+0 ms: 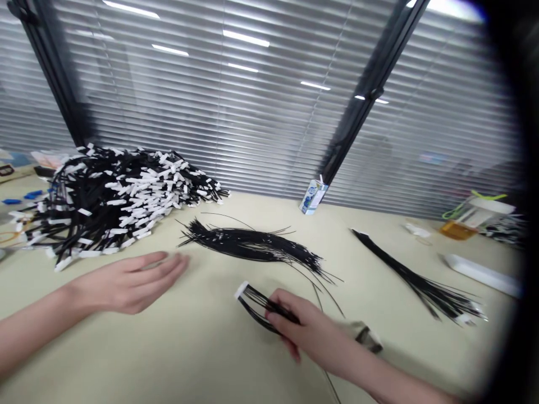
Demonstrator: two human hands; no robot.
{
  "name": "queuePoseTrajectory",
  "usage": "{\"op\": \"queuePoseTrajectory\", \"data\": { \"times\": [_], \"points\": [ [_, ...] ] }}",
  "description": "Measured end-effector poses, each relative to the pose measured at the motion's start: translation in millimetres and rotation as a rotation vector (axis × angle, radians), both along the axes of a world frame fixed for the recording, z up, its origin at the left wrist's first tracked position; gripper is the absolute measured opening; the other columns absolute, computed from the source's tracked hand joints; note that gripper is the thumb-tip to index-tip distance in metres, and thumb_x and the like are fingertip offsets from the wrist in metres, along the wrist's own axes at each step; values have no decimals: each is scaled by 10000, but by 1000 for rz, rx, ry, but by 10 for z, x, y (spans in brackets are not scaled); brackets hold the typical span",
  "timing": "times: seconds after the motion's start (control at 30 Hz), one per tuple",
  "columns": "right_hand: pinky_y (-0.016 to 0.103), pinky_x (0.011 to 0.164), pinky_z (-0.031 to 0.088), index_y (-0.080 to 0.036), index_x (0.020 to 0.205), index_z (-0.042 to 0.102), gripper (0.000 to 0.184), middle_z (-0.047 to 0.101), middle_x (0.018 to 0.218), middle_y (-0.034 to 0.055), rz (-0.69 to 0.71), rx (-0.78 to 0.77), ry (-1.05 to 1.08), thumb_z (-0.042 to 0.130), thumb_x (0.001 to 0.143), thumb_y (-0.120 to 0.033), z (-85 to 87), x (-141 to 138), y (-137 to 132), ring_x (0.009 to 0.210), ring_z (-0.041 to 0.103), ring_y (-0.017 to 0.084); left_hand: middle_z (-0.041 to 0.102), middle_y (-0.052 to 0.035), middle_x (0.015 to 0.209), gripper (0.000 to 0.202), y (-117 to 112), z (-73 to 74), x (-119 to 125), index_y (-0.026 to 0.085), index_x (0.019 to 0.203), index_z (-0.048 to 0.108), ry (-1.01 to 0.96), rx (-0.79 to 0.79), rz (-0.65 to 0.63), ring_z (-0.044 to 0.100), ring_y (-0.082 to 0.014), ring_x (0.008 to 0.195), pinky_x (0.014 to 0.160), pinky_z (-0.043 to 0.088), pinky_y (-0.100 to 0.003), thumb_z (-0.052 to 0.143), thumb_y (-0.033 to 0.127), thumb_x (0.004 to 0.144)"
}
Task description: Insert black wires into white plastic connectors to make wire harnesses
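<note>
My right hand is closed round a black wire harness, whose white connector points to the upper left. The harness wires bow apart between the connector and my fingers. My left hand is held over the table at the left, its fingers stretched out and nothing in them. Beyond both hands lies a loose bundle of thin black wires, with a few strands straying to the right. A large pile of black harnesses with white connectors stands behind my left hand.
Another black wire bundle lies at the right. A drink carton stands at the table's back edge by the blinds. Farther right are a container of amber liquid and a long white object. Small blue pieces lie far left.
</note>
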State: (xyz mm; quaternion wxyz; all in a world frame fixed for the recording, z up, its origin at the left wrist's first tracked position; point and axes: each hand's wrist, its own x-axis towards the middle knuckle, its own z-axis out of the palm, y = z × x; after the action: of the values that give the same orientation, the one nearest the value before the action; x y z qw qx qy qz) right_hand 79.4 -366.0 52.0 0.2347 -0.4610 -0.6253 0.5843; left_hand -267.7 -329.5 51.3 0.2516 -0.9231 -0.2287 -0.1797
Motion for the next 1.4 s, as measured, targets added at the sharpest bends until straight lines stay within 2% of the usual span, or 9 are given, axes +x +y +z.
{"op": "queuePoseTrajectory", "data": {
  "times": [0.07,0.13,0.23,0.33,0.4,0.57,0.87,1.1,1.4],
  "points": [
    [227,581,432,-188,818,477,137,514,712,-36,-6,-98,120,542,842,-306,-80,-105,76,589,546,94,494,-74,1354,402,131,142,168,136,1226,537,205,186,-134,432,-176,1265,1120,290,-336,417,46,854],
    [249,637,441,-189,832,443,129,540,820,-14,-1,-169,203,556,791,-237,-137,-190,151,694,609,127,427,-57,1407,428,292,262,366,162,1304,460,273,240,-113,340,-164,1327,1153,211,-334,443,96,882],
    [200,496,335,-188,813,383,228,553,860,3,35,-316,347,546,661,-137,-188,-272,228,557,554,78,397,-56,1427,498,603,316,697,179,1360,372,218,103,-100,278,-136,1353,1162,162,-325,418,26,889],
    [201,435,179,-188,821,373,227,564,820,11,97,-424,481,533,661,-173,-190,-285,254,425,353,20,386,-77,1434,425,991,219,1049,162,1283,468,160,29,-96,255,-155,1364,1159,169,-363,387,9,894],
    [218,451,185,-185,853,401,163,568,794,27,138,-467,541,480,778,-307,-174,-267,256,436,335,36,426,-88,1406,326,1249,114,1280,175,1169,569,108,-21,-79,278,-217,1355,1142,175,-438,453,65,885],
    [242,461,226,-191,1059,463,547,595,831,77,184,-556,716,194,879,-632,-204,-229,296,453,384,82,525,-68,1279,165,1641,-75,1712,200,982,655,3,-156,-90,298,-271,1328,1090,192,-533,547,180,860],
    [211,494,232,-202,1218,513,508,543,732,22,115,-672,828,331,909,-562,-290,-213,361,504,391,69,582,-78,1151,182,1752,-21,1764,136,1003,608,-62,-306,-141,451,-257,1197,1020,299,-538,543,248,876],
    [216,589,359,-176,1218,532,468,572,806,50,110,-715,810,388,914,-502,-268,-215,360,610,520,91,570,-82,1171,229,1772,-6,1698,146,1070,589,18,-385,-270,495,-248,1145,977,370,-510,543,261,878],
    [267,701,425,-171,1120,494,247,607,971,87,15,-545,839,497,897,-278,-328,-240,338,777,598,142,622,-62,1015,195,1752,24,1801,130,957,608,-142,-349,-324,575,-204,994,904,434,-446,532,294,884]
  ]
}}
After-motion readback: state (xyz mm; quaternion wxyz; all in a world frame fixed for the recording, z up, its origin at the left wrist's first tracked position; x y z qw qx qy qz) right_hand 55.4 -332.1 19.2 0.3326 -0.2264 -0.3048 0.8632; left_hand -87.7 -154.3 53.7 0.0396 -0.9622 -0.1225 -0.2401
